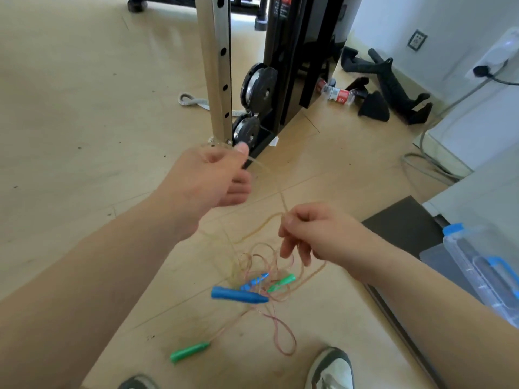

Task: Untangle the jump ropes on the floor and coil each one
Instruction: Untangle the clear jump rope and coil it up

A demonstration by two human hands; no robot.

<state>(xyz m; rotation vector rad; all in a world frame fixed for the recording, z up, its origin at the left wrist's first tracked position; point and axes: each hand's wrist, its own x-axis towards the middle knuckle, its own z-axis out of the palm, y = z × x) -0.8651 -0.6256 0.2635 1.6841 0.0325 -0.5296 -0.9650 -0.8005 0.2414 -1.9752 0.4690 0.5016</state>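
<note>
Hands: left hand (207,181) and right hand (314,234) pinch thin clear plastic jump-rope strand (281,195) above near floor tangle (261,265) | Best: trace gently, no yanking.

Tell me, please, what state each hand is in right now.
Left hand: closed, pinching the clear rope between thumb and forefinger.
Right hand: closed, pinching the same clear rope further along.

jump ropes (261,265): clear cords, tangled on floor | blue handle (238,295): 6 o'clock of tangle | green handle (189,352): 7 o'clock, apart
</note>
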